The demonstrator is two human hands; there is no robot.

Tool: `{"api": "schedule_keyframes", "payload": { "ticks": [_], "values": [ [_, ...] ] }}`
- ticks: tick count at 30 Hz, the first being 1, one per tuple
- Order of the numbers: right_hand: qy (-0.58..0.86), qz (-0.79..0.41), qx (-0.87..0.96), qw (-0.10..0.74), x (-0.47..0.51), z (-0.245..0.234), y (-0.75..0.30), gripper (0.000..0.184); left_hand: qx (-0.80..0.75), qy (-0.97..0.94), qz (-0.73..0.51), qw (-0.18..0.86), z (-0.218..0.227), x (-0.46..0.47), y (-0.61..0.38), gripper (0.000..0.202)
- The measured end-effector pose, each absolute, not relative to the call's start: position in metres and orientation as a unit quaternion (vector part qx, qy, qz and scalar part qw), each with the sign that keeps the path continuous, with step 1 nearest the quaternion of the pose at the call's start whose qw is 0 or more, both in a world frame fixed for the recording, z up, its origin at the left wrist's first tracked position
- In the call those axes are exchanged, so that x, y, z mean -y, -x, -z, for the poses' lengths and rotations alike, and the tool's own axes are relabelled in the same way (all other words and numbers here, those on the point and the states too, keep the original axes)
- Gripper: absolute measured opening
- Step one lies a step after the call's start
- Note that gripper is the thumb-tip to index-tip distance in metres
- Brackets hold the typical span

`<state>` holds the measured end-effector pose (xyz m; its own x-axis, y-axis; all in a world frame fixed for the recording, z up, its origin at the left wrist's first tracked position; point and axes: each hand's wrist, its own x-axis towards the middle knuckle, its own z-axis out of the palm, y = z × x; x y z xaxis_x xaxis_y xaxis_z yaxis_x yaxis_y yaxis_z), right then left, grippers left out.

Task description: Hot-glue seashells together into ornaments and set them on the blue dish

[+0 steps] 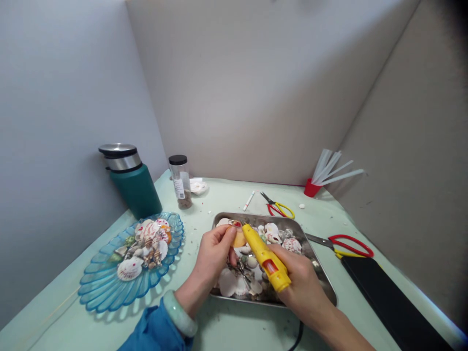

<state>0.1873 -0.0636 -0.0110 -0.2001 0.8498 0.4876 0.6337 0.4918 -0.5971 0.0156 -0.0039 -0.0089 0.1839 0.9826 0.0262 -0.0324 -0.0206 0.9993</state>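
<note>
My right hand (302, 273) is wrapped around a yellow hot glue gun (261, 251), whose nozzle points up and left. Pinched in my left hand (215, 246) is an orange-yellow seashell (239, 238), with a small red part at its upper edge. The gun's tip is close to that shell; whether they touch I cannot tell. Both hands are above a metal tray (321, 278) that holds many shells, white scallops (227, 282) among them. My hands hide part of the tray's contents.
A blue scalloped plate (106, 292) of shells lies left, before a teal bottle (135, 187) and a clear jar (182, 187). Behind the tray are a marker (249, 201) and scissors (281, 209). Larger scissors (351, 246), a black slab (391, 297) and a red cup (312, 188) of glue sticks stand right.
</note>
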Motion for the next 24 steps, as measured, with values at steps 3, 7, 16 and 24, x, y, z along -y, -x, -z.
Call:
{"api": "schedule_keyframes", "payload": {
  "ticks": [3, 7, 16, 24],
  "values": [
    [0.485, -0.127, 0.763, 0.407, 0.0635, 0.0103, -0.1874, 0.014, -0.437, -0.547, -0.465, 0.542, 0.009, 0.0041, -0.0156, 0.03],
    [0.48, -0.143, 0.766, 0.402, 0.0634, 0.0092, -0.1869, 0.014, -0.435, -0.566, -0.452, 0.535, 0.0076, 0.0054, -0.0158, 0.03],
    [0.481, -0.152, 0.766, 0.399, 0.0624, 0.0109, -0.1872, 0.015, -0.444, -0.578, -0.456, 0.51, 0.009, 0.0058, -0.0158, 0.032],
    [0.478, -0.159, 0.77, 0.392, 0.0627, 0.0101, -0.1879, 0.015, -0.447, -0.559, -0.457, 0.529, 0.0081, 0.0048, -0.0167, 0.033]
  ]
}}
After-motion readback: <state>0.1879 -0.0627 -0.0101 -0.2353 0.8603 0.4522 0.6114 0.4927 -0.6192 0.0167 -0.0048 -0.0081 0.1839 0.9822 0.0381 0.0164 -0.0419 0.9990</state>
